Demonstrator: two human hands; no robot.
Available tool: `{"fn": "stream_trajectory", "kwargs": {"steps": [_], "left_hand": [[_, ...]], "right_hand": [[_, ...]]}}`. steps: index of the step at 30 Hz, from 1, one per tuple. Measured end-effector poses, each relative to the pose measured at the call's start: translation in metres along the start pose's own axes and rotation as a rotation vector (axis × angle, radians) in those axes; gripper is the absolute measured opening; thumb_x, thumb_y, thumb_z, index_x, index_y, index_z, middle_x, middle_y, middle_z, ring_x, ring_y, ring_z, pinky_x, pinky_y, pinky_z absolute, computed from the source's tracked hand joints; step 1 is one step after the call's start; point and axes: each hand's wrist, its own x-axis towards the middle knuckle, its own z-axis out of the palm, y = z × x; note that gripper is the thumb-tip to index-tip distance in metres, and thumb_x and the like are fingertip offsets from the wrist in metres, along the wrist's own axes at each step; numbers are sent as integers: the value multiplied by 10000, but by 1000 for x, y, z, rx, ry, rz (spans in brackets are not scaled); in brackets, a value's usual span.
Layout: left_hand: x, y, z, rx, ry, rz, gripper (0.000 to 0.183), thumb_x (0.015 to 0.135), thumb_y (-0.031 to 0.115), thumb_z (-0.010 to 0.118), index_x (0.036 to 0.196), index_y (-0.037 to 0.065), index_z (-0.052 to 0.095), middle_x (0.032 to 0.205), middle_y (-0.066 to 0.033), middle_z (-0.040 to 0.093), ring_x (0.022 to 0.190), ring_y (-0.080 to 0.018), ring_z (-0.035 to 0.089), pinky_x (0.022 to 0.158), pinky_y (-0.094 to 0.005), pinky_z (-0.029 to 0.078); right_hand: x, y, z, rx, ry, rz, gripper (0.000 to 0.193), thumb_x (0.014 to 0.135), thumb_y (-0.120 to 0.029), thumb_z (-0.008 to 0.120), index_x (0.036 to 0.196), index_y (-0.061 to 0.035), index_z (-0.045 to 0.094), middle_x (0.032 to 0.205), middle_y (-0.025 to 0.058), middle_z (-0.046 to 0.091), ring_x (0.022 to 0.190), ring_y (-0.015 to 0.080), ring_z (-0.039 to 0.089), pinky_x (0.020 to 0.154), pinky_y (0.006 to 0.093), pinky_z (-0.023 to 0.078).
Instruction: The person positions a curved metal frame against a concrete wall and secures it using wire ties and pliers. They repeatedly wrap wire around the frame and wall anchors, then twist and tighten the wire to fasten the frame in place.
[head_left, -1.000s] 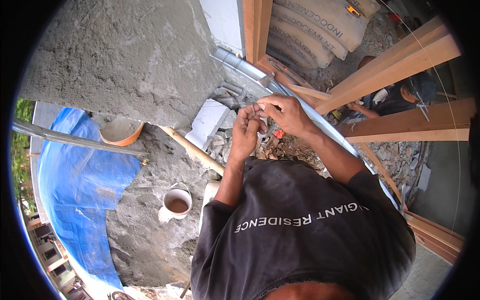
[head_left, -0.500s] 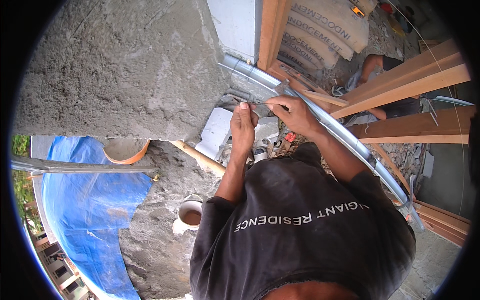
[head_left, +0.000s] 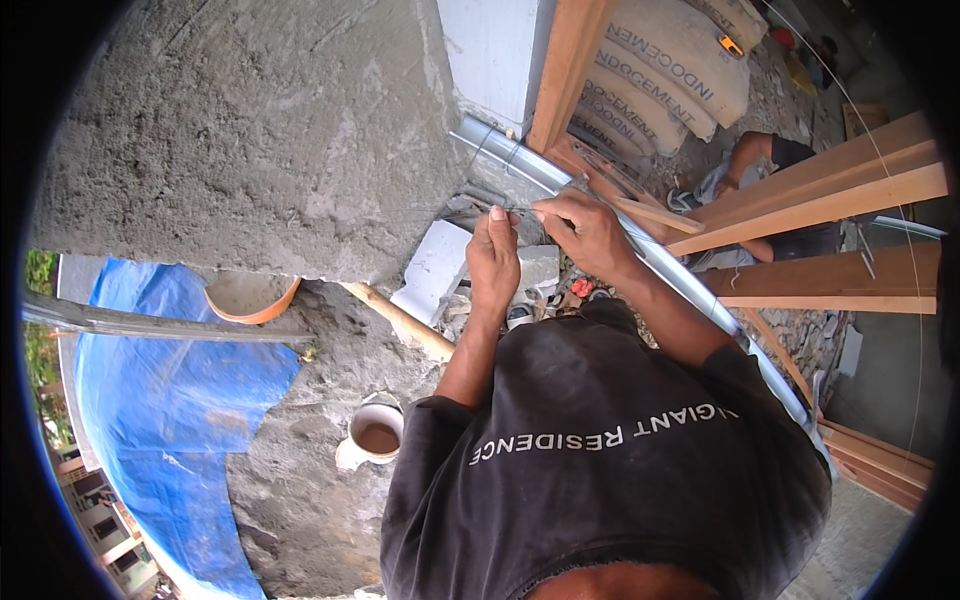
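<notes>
A thin dark wire [head_left: 526,210] is stretched between my hands, and a fine length of it seems to run on to the left across the rough grey wall. My left hand [head_left: 493,255] pinches it between thumb and fingers. My right hand [head_left: 588,235] grips the wire just to the right, its fingers curled. Close beyond my right hand lies a long silvery metal channel [head_left: 510,152] with wire looped round its far end. White block pieces [head_left: 432,268] rest on rubble just left of and below my left hand.
Wooden beams [head_left: 810,190] cross at the right, with another person's arm [head_left: 752,160] behind them. Stacked sacks [head_left: 660,75] lie at the far right. To the left are a blue tarp [head_left: 180,370], an orange-rimmed basin [head_left: 255,300], a wooden pole [head_left: 400,322] and a pail [head_left: 378,432].
The view has shifted slightly. Both hands keep their pinch on the wire and stay close together, with little change between them.
</notes>
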Motion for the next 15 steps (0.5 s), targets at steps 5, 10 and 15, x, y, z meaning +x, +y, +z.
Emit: {"fn": "stream_trajectory", "kwargs": {"steps": [5, 10, 15], "left_hand": [[4, 13, 4, -80, -42, -108, 398, 986, 323, 396, 783, 11, 540, 574, 27, 379, 531, -57, 313, 486, -230, 255], [8, 1, 8, -28, -93, -103, 419, 987, 339, 390, 773, 10, 538, 562, 31, 390, 521, -48, 333, 466, -237, 275], [3, -2, 18, -120, -74, -63, 423, 988, 335, 393, 747, 16, 529, 561, 37, 381, 519, -41, 314, 459, -228, 254]], "right_hand": [[-1, 0, -5, -12, 9, -4, 154, 835, -123, 611, 952, -34, 658, 818, 126, 622, 749, 275, 619, 652, 352, 477], [-6, 6, -8, -65, 52, -10, 143, 833, -135, 617, 943, -58, 664, 794, 103, 614, 738, 280, 620, 634, 361, 484], [-9, 2, -7, -88, 113, -44, 139, 812, -102, 631, 943, -67, 664, 788, 90, 604, 723, 266, 618, 611, 351, 484]]}}
